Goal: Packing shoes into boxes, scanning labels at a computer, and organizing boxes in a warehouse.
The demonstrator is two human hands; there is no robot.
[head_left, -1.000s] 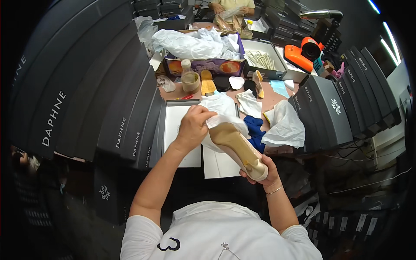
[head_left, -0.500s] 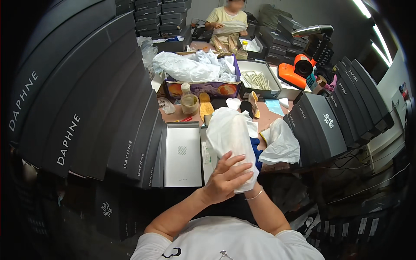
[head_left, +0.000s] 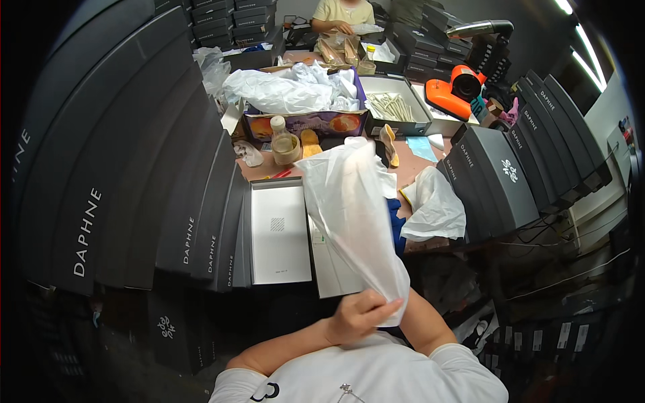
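Observation:
A thin white bag (head_left: 339, 201) stretches from mid-table toward my chest, with a faint pinkish shape showing through it. My left hand (head_left: 363, 314) is closed on the bag's near end, its fingers gathering the material. My right forearm comes up from the lower right, and my right hand is hidden in or behind the bag, so its fingers do not show. Left of the bag lies an open dark shoe box part with a white inside (head_left: 282, 252). A second white-lined box part (head_left: 332, 272) sits partly beneath the bag. Dark blue cloth (head_left: 396, 225) shows at the bag's right.
Stacked dark shoe boxes (head_left: 134, 181) wall the left; more boxes (head_left: 494, 181) stand right. Another white bag (head_left: 437, 208) lies beside them. Behind are a jar (head_left: 285, 148), a paper-filled carton (head_left: 302, 125), a tray of sticks (head_left: 393, 107) and an orange tool (head_left: 447, 99). Someone works opposite (head_left: 339, 17).
My left hand has moved down toward my chest, drawing the bag's near end with it. The bag looks longer and covers my right wrist. The view has shifted slightly.

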